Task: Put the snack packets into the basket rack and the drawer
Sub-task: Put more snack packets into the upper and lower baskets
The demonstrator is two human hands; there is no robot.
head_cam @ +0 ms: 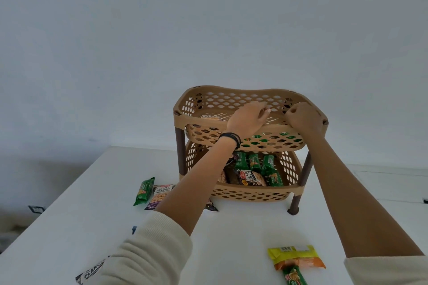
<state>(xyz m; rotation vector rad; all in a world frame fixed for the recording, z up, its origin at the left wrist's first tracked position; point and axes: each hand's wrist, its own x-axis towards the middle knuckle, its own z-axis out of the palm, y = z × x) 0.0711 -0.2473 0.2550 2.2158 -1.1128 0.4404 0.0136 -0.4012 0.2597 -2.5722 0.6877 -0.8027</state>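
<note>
A tan two-tier basket rack [231,93] stands on the white table [243,233]. My left hand [249,115] reaches over the front rim into the top basket with fingers fairly straight; anything under it is hidden. My right hand [303,118] is curled round the top basket's right front rim. A peanut packet [210,118] lies in the top basket, and green packets show through its lattice. The lower basket holds several green and peanut packets [252,171]. No drawer is in view.
Loose on the table are a green packet [144,192] and a salted-peanuts packet [160,195] at the left. A dark packet [212,206] lies under my left arm. A yellow-orange packet [296,258] and a green one [294,277] lie near the front. A plain wall stands behind.
</note>
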